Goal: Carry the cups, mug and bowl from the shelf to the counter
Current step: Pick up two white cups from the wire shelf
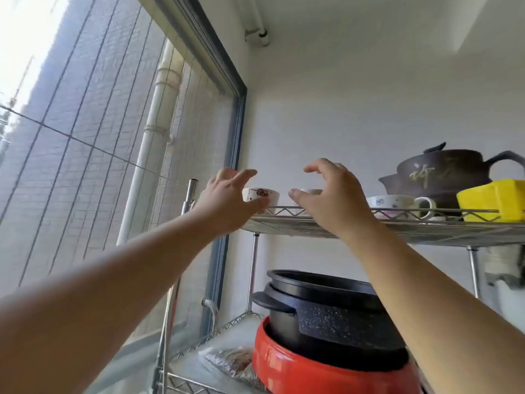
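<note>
Reach step, nothing lifted yet. Left hand [227, 200] and right hand [329, 194], both spread and empty, flank two small cups [262, 196] on the top wire shelf [397, 227]; mug [397, 203] further right along the shelf. Next: close on one cup each, lift clear of rail.

A pale brush-written character is showing on the side of the dark brown clay teapot [443, 174] sitting on the top wire shelf [397, 227]; the blur is keeping it from being read. A small cartoon cat face with a bow is showing on the white cup [262, 194] at the left end of that shelf, with no lettering legible beside it. No other text, brand or number is showing legibly.
</note>
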Motion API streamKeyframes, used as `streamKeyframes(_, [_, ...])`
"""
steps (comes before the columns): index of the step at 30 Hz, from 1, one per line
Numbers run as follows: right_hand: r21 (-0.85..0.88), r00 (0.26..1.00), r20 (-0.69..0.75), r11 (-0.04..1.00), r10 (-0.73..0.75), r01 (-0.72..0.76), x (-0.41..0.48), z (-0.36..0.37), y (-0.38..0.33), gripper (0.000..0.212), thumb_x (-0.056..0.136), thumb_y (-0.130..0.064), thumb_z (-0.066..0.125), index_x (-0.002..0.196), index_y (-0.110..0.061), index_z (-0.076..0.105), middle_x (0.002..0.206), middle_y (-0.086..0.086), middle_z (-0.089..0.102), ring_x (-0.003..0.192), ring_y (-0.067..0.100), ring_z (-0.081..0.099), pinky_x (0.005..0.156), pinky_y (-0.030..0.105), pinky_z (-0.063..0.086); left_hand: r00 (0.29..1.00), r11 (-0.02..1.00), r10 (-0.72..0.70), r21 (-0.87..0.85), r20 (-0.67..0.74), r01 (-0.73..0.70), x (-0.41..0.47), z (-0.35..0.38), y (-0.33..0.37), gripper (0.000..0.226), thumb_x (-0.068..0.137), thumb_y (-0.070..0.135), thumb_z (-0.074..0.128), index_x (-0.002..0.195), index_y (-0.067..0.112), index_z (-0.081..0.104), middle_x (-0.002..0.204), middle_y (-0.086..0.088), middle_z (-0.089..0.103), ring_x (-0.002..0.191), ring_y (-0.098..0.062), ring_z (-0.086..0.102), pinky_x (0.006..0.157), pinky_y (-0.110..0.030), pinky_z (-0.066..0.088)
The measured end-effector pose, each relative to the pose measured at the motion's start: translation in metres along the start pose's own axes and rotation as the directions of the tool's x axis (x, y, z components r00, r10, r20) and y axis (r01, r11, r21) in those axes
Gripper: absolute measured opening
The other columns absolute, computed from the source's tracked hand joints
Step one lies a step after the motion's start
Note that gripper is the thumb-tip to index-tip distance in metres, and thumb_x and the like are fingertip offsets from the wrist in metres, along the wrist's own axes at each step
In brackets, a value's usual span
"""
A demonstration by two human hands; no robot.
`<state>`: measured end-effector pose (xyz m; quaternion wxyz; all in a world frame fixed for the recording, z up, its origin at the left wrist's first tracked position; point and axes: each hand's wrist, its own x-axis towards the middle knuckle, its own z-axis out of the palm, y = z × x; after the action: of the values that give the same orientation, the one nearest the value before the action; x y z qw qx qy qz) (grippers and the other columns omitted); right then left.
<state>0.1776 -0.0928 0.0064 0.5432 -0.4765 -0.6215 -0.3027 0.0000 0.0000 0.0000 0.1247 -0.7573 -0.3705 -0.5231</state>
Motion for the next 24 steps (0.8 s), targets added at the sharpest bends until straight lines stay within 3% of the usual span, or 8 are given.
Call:
streamKeyframes(3, [-0.127, 0.987, 0.062, 0.982, 0.15, -0.141, 0.027, 0.005, 0.009, 0.058, 0.072, -0.04, 0.077, 0.123, -0.021, 0.057, 0.126, 0.011, 0.054, 0.116, 0.03, 0.052, 0.091, 0.029, 0.041, 0.995, 0.997, -0.061, 0.044, 0.083, 0.058, 0.032, 0.006, -0.001, 0.087, 0.076, 0.073, 0.054, 0.147, 0.034, 0.024, 0.145, -0.013, 0.037, 0.124, -0.035, 0.047, 0.101, -0.045, 0.043])
streamKeyframes(6, [-0.282, 0.915, 0.181, 0.91, 0.361, -0.303, 0.047, 0.01, 0.014, 0.082, 0.066, -0.052, 0.077, 0.133, -0.017, 0.045, 0.134, 0.013, 0.05, 0.121, 0.031, 0.05, 0.094, 0.033, 0.042, 0.966, 0.981, -0.192, 0.005, 0.175, 0.194, 0.054, 0.015, 0.001, 0.101, 0.068, 0.073, 0.063, 0.147, 0.024, 0.023, 0.141, -0.016, 0.046, 0.119, -0.034, 0.053, 0.094, -0.04, 0.047])
streamKeyframes(10, [-0.366, 0.817, 0.24, 0.828, 0.524, -0.424, 0.071, 0.017, 0.016, 0.091, 0.059, -0.057, 0.081, 0.129, -0.007, 0.049, 0.127, 0.012, 0.062, 0.115, 0.029, 0.059, 0.08, 0.03, 0.043, 0.905, 0.947, -0.312, 0.017, 0.29, 0.321, 0.07, 0.025, 0.003, 0.112, 0.061, 0.075, 0.068, 0.142, 0.009, 0.03, 0.126, -0.016, 0.055, 0.106, -0.031, 0.055, 0.087, -0.038, 0.048])
streamKeyframes(12, [-0.387, 0.794, 0.244, 0.806, 0.557, -0.447, 0.077, 0.022, 0.021, 0.087, 0.057, -0.057, 0.082, 0.123, -0.006, 0.055, 0.12, 0.01, 0.066, 0.108, 0.027, 0.063, 0.077, 0.029, 0.045, 0.883, 0.943, -0.327, 0.057, 0.338, 0.327, 0.073, 0.028, 0.004, 0.104, 0.058, 0.078, 0.066, 0.13, 0.007, 0.042, 0.106, -0.011, 0.06, 0.089, -0.025, 0.057, 0.069, -0.032, 0.044])
streamKeyframes(15, [-0.382, 0.766, 0.237, 0.782, 0.598, -0.492, 0.076, 0.029, 0.029, 0.092, 0.057, -0.055, 0.083, 0.127, -0.006, 0.048, 0.123, 0.009, 0.063, 0.112, 0.027, 0.061, 0.083, 0.03, 0.048, 0.864, 0.945, -0.325, 0.096, 0.386, 0.312, 0.078, 0.03, 0.001, 0.087, 0.055, 0.082, 0.064, 0.106, 0.011, 0.059, 0.083, -0.005, 0.068, 0.073, -0.018, 0.063, 0.054, -0.026, 0.043])
streamKeyframes(18, [-0.381, 0.766, 0.241, 0.784, 0.596, -0.491, 0.076, 0.031, 0.032, 0.099, 0.055, -0.055, 0.083, 0.131, -0.006, 0.041, 0.126, 0.01, 0.061, 0.114, 0.028, 0.059, 0.088, 0.032, 0.048, 0.86, 0.944, -0.325, 0.072, 0.394, 0.323, 0.083, 0.031, -0.001, 0.082, 0.055, 0.082, 0.066, 0.099, 0.013, 0.062, 0.08, -0.004, 0.07, 0.072, -0.017, 0.066, 0.055, -0.025, 0.046])
streamKeyframes(21, [-0.354, 0.766, 0.254, 0.794, 0.59, -0.494, 0.078, 0.028, 0.032, 0.102, 0.054, -0.054, 0.083, 0.131, -0.007, 0.036, 0.122, 0.01, 0.059, 0.108, 0.028, 0.059, 0.078, 0.032, 0.047, 0.864, 0.926, -0.328, -0.054, 0.382, 0.375, 0.084, 0.038, -0.005, 0.086, 0.055, 0.074, 0.074, 0.109, 0.009, 0.06, 0.082, -0.004, 0.064, 0.072, -0.017, 0.058, 0.061, -0.026, 0.045])
streamKeyframes(24, [-0.154, 0.783, 0.286, 0.833, 0.552, -0.531, 0.076, 0.026, 0.033, 0.099, 0.052, -0.049, 0.085, 0.127, -0.012, 0.033, 0.112, 0.006, 0.052, 0.1, 0.027, 0.057, 0.079, 0.039, 0.054, 0.866, 0.881, -0.314, -0.221, 0.389, 0.419, 0.082, 0.038, -0.007, 0.089, 0.049, 0.068, 0.08, 0.111, 0.006, 0.061, 0.089, -0.005, 0.066, 0.072, -0.017, 0.056, 0.068, -0.029, 0.044])
